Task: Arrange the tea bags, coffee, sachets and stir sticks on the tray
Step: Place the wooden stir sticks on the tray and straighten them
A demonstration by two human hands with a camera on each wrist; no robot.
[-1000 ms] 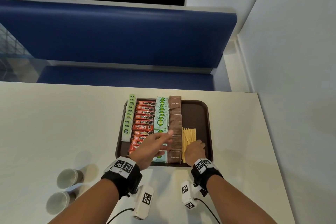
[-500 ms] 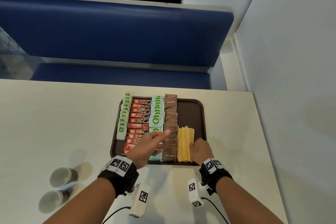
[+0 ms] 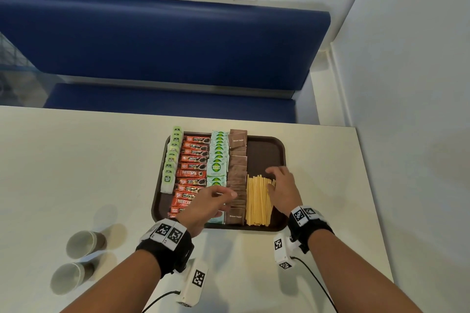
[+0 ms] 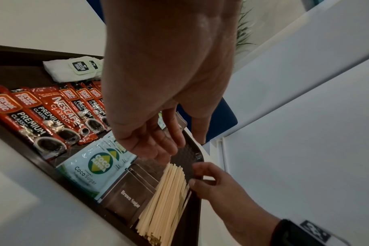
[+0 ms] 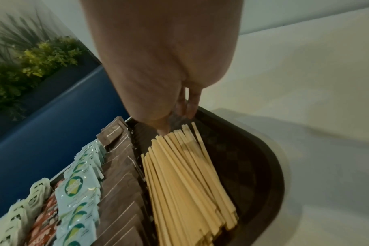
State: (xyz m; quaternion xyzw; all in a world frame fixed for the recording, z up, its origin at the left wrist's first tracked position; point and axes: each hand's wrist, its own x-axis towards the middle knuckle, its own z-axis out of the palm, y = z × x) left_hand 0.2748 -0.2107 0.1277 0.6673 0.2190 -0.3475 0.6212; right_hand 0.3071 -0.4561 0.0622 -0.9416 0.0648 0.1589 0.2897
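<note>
Dozens of stir sticks (image 3: 258,201) lie on tray (image 3: 278,152) R side, light, stiff, prone to roll, so I'd square them by ends; my right hand (image 3: 283,187) fingers relaxed at far tips, left hand (image 3: 208,204) loose, holding nothing.

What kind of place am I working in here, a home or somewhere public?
Most likely a cafe or office break area, not a home. A blue padded bench runs along a pale table, paper cups stand ready, and the brown tray holds single-serve coffee sticks, sugar packets and stir sticks.
</note>
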